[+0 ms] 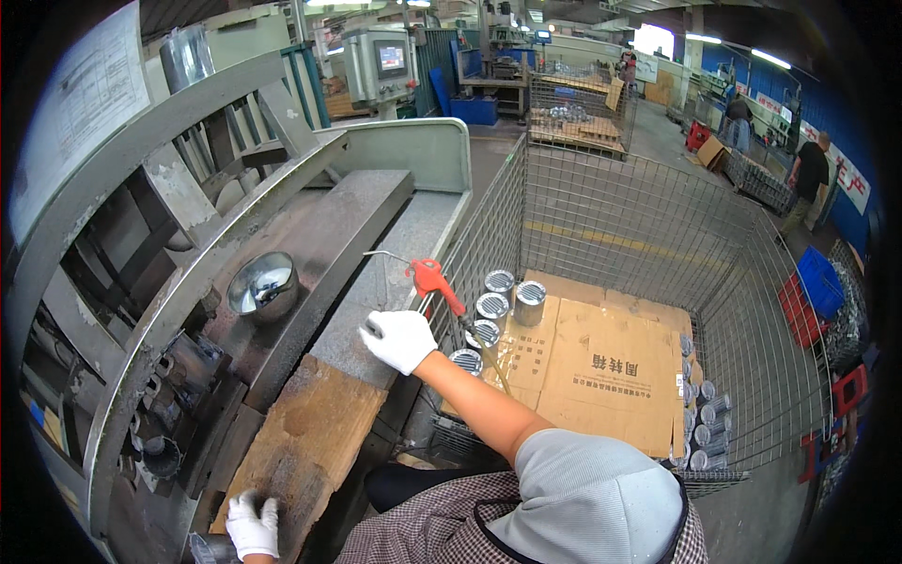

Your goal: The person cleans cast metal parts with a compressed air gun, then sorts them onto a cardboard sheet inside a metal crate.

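My left hand (252,524), in a white glove, is at the lower left over a worn wooden board (315,418). Its fingers and thumb are apart, with nothing seen between them. Just left of it lies a grey metal cylinder (214,548), partly cut off by the picture's dark rim. My right hand (399,341), also gloved, is over the machine's grey ledge, fingers loosely bent and a gap by the thumb. Directly behind it is a red air blow gun (434,282) with a thin bent nozzle; the fingers do not wrap its body. A shiny metal cup (263,285) rests on the machine bed.
The grey machine frame (216,230) curves along the left. On my right stands a wire mesh cage (620,202), with cardboard (611,376) and several grated metal cylinders (530,301) inside. A control panel (381,66) stands behind. Another person (810,179) is far right.
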A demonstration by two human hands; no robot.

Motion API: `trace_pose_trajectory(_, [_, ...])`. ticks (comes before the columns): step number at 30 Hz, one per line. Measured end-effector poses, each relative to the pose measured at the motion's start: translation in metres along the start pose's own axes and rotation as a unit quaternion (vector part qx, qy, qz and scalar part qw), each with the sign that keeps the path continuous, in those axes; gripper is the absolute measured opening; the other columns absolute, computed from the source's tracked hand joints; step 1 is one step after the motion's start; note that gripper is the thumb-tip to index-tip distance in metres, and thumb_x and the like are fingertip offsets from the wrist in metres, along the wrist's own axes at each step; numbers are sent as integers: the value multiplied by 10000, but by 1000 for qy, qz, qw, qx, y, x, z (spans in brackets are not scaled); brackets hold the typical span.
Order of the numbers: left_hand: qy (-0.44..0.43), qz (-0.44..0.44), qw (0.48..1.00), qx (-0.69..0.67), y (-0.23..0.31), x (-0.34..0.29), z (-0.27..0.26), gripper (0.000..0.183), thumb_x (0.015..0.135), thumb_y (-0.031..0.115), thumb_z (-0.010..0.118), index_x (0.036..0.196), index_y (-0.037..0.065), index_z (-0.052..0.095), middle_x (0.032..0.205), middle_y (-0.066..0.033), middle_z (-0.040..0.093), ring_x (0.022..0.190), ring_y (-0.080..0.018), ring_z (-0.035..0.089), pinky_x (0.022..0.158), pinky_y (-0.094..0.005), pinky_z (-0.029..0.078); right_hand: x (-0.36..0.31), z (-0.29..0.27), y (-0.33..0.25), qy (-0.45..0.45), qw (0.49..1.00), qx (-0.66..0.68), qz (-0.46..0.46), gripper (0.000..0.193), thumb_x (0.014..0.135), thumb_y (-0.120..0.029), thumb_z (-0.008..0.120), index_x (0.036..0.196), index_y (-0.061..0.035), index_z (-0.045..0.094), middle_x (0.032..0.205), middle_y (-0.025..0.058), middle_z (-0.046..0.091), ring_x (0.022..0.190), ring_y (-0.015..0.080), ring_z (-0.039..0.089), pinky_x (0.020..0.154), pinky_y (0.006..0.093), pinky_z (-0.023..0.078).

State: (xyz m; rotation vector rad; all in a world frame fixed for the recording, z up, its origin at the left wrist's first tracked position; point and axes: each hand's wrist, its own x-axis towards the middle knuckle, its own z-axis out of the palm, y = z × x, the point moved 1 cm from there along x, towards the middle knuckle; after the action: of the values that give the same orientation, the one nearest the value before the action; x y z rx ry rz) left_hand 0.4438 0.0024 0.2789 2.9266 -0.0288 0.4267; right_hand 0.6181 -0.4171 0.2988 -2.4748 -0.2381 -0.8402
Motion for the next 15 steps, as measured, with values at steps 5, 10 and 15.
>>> trace_pose_trajectory(5, [1,-52,999,2,28,9,-31,520,927,473,592,1307,117,598,1309,-218,576,1228,-376,537,1061,-436,408,-2,3,2,9,1000,7,0,319,905,-388,574,797,-89,606,693,149,654,639,365,648,595,474,507])
trace_pose_trajectory(10, [0,5,1000,-24,14,6,-2,373,796,250,755,1113,71,676,1163,-178,649,1042,-373,631,904,-460,500,-3,5,6,30,999,6,-13,306,901,-385,589,801,-95,603,679,146,641,637,367,640,585,470,499])
trace_pose_trajectory(15, [-116,-2,993,-8,4,-5,6,328,802,343,738,1001,83,745,1072,-168,696,1010,-359,655,915,-441,508,-2,7,2,35,999,10,-20,309,899,-377,591,783,-91,586,661,146,627,624,368,633,576,470,495])
